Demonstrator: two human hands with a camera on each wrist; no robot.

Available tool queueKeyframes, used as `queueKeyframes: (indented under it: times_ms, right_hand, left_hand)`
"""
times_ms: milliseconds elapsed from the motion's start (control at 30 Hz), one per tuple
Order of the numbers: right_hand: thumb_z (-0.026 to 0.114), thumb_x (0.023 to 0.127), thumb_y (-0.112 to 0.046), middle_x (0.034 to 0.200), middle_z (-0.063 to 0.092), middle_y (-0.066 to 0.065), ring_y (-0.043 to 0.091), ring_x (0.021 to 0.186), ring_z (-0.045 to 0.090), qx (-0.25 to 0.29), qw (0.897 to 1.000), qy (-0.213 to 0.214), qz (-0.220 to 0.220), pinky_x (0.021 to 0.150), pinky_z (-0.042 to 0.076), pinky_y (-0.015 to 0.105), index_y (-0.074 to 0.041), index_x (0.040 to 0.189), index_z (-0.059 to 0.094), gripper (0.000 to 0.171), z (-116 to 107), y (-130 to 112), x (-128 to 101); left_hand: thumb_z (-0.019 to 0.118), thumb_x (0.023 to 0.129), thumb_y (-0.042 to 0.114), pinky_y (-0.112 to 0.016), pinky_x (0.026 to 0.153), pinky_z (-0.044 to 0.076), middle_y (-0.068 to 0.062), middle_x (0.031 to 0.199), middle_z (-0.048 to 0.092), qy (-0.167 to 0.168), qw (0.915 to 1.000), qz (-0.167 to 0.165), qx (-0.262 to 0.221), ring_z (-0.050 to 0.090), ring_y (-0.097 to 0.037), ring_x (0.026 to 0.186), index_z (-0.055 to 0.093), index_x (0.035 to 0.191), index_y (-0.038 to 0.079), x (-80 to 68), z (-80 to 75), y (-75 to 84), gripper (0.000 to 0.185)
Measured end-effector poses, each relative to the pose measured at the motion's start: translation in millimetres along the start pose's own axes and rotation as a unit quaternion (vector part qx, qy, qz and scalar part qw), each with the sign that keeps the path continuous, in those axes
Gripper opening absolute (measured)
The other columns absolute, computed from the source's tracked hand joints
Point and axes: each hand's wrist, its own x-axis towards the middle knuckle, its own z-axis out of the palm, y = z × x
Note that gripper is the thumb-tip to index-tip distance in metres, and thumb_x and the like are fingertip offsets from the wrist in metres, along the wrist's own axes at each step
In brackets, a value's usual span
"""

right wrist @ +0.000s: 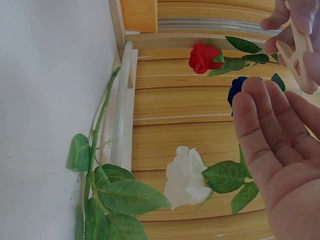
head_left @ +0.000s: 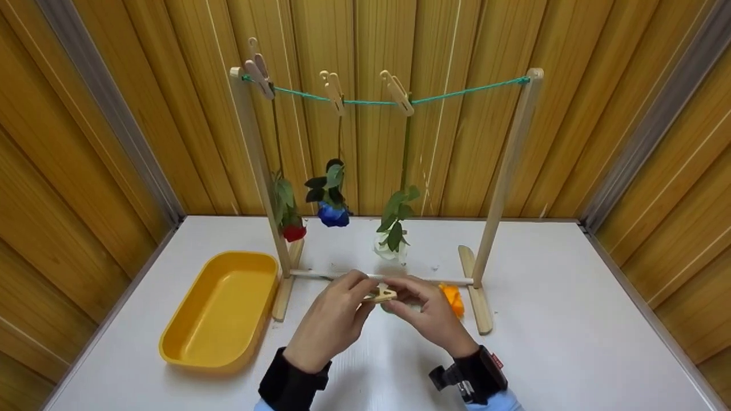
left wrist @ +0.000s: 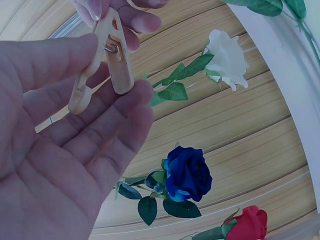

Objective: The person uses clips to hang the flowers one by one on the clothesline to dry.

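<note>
A pale wooden clothespin (head_left: 384, 295) is held between both hands over the table, below the line. My left hand (head_left: 337, 317) grips it, thumb on one side and fingers on the other; its metal spring shows in the left wrist view. The right hand (head_left: 431, 314) pinches its other end with thumb and fingertips, the remaining fingers fairly straight in the right wrist view. Beneath the right hand an orange flower (head_left: 452, 299) lies on the table, partly covered; its leafy green stem (right wrist: 102, 200) shows in the right wrist view.
A wooden frame (head_left: 508, 171) carries a teal cord (head_left: 468, 91). Clothespins hold a red rose (head_left: 294, 230), a blue rose (head_left: 333, 214) and a white rose (head_left: 390, 248) upside down. Left of it stands a yellow tub (head_left: 220, 357). Wood-patterned panels enclose the white table (head_left: 571, 342).
</note>
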Motion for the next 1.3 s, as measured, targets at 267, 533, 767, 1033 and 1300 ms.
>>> queueKeyframes:
  times_ms: [267,533,767,1033,1300]
  right_hand:
    - [0.07,0.097,-0.003,0.111,0.072,0.016,0.015,0.097,0.07,-0.004,1.0,0.001,0.008,0.083,0.059,0.025,0.003,0.125,0.069,0.029,-1,2,-12]
    - [0.069,0.095,0.005,0.107,0.073,0.017,0.004,0.094,0.067,0.016,1.0,-0.005,0.017,0.083,0.058,0.026,0.002,0.12,0.071,0.026,0,6,-20]
    - [0.07,0.096,-0.001,0.108,0.073,0.017,0.01,0.095,0.069,0.024,0.999,-0.012,0.019,0.084,0.059,0.028,0.0,0.117,0.072,0.022,-3,7,-19]
    - [0.071,0.093,0.004,0.108,0.074,0.017,0.007,0.096,0.069,0.019,0.999,-0.005,0.032,0.085,0.059,0.027,0.001,0.115,0.074,0.022,-4,4,-19]
    - [0.073,0.093,-0.001,0.106,0.075,0.016,0.013,0.096,0.071,0.011,1.0,-0.001,0.025,0.083,0.059,0.026,0.0,0.112,0.076,0.019,-4,4,-20]
  left_hand:
    - [0.077,0.092,0.005,-0.033,0.089,0.058,-0.003,0.11,0.067,0.005,0.9999,-0.014,0.003,0.064,-0.016,0.096,0.071,0.115,0.008,-8.0,10.8,4.3,0.023]
    - [0.078,0.09,0.002,-0.032,0.086,0.058,-0.001,0.107,0.067,0.006,0.9997,-0.021,-0.011,0.064,-0.015,0.093,0.072,0.114,0.01,-12.8,18.4,5.8,0.026]
    - [0.078,0.09,0.002,-0.032,0.085,0.057,-0.001,0.106,0.067,0.018,0.9998,-0.007,-0.008,0.064,-0.015,0.093,0.072,0.113,0.01,-12.3,22.9,4.1,0.025]
    - [0.079,0.09,0.003,-0.028,0.084,0.057,-0.001,0.106,0.065,0.018,0.9997,-0.009,-0.016,0.062,-0.013,0.092,0.072,0.113,0.01,-12.0,25.8,4.1,0.025]
    - [0.08,0.09,0.008,-0.028,0.082,0.056,0.0,0.105,0.065,0.004,0.9997,-0.02,-0.015,0.061,-0.012,0.093,0.072,0.114,0.011,-13.2,27.5,3.0,0.026]
